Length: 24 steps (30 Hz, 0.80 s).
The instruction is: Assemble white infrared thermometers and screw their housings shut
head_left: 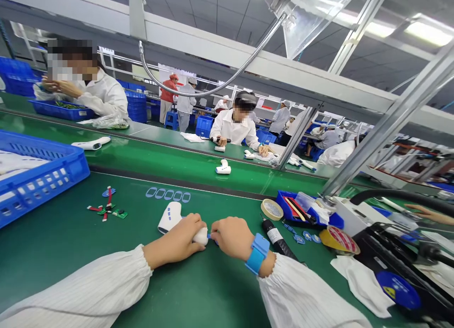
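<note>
My left hand (183, 239) is wrapped round the handle of a white gun-shaped device (169, 216). Its wide head, with small blue marks, rests on the green table to the left of the hand. At the handle's end, my right hand (230, 237) pinches a small blue piece (209, 235), mostly hidden by the fingers. A blue band (258, 253) circles the right wrist. Beyond the device lies a row of several blue rounded frames (168, 194). Small green circuit boards with red strips (108, 208) are bunched to the left.
A blue crate (42, 176) stands at the left. On the right are a black electric screwdriver (278, 240), a tape roll (272, 209), a blue tray of tools (294, 209) and a white cloth (362, 283). Another white device (223, 167) lies on the green belt (170, 160); co-workers sit beyond.
</note>
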{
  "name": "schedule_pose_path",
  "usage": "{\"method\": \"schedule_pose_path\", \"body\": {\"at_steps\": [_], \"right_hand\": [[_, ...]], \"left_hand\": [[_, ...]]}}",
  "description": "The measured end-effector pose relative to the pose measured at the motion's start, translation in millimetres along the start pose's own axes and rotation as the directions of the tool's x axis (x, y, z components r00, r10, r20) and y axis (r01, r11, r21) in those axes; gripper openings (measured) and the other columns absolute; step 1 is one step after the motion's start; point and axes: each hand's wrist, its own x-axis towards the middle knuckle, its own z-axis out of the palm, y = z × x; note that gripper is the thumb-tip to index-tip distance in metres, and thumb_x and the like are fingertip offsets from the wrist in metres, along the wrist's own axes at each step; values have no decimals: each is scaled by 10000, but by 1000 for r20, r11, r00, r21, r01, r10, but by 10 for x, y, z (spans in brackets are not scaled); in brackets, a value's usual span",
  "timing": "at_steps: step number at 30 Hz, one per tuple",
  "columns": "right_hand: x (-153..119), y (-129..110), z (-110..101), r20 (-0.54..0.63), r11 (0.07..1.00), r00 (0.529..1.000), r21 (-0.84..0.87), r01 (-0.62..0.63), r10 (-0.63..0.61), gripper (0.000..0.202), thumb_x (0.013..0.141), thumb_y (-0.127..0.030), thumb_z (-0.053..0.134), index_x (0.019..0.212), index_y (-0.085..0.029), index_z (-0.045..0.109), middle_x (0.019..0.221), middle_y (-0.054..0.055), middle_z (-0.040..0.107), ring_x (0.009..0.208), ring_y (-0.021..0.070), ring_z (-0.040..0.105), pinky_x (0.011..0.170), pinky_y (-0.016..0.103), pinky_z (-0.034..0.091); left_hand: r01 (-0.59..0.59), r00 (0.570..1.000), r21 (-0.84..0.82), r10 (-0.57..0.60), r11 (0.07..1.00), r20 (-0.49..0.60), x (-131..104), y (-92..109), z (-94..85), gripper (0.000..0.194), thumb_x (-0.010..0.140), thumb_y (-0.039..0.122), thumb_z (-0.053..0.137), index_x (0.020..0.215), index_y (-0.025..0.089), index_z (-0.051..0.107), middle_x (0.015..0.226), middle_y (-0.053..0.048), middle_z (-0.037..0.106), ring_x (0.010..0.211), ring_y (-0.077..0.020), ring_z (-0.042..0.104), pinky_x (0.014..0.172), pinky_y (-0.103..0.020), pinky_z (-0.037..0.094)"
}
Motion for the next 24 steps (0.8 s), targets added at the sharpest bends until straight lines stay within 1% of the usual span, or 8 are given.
{"method": "schedule_pose_path", "body": {"at_steps": [3,6,9,11,15,18,22,24], "right_hand": [[-63,288,98,-84,994,995,101,-38,47,168,860,-237,529,797,-231,685,730,21,667,716,192,620,592,255,429],[-123,473,196,-229,984,966,156,-86,121,169,866,-187,511,926,-159,666,868,91,648,832,236,602,717,336,462],[-163,350,209,-364,981,929,195,3,70,334,830,-213,597,1158,-166,550,1157,112,539,1072,237,498,917,371,407],[-167,140,171,-450,944,892,268,190,-52,508,788,-275,667,1247,-220,456,1260,67,468,1159,189,430,980,309,374],[-122,-259,125,-677,737,694,335,587,-245,488,817,-400,623,1238,-227,447,1238,60,505,1125,189,467,957,317,397],[-60,-402,184,-785,755,562,196,626,-261,325,906,-408,463,1160,-208,497,1153,74,578,983,193,557,809,328,467],[-8,-458,293,-877,782,381,10,623,-293,284,934,-379,398,1094,-171,506,1026,96,645,827,191,611,629,308,485],[-7,-461,320,-893,797,332,-48,602,-305,281,947,-370,368,1081,-164,505,981,109,658,794,190,623,591,299,487]], "left_hand": [[26,998,-19,-27,999,-57,-40,-43,-55,268,792,279,557,1033,164,539,982,-74,527,924,-239,497,810,-402,431],[71,985,-108,-87,992,-148,-87,-44,-174,318,813,339,534,1085,176,509,1051,-81,526,976,-233,509,866,-393,421],[97,951,-375,-197,922,-239,-127,25,-285,336,806,399,547,1085,215,514,1078,-55,540,999,-217,528,875,-350,429],[85,945,-552,-243,829,-219,-153,82,-315,369,771,430,591,1068,223,524,1043,-40,566,982,-212,548,855,-324,448],[25,960,-751,-224,660,-165,-227,92,-267,416,728,412,656,1078,232,522,1022,-27,607,973,-207,572,861,-309,462],[11,973,-787,-189,617,-134,-301,1,-227,435,723,424,667,1090,250,509,1095,-39,597,1030,-223,560,889,-329,466],[65,980,-697,-179,714,-92,-401,-35,-242,390,741,443,642,1062,261,515,1099,-37,598,1069,-237,543,931,-356,450],[79,968,-653,-214,753,-129,-444,12,-252,412,729,459,643,1068,271,505,1109,-36,599,1089,-248,533,953,-377,437]]}}
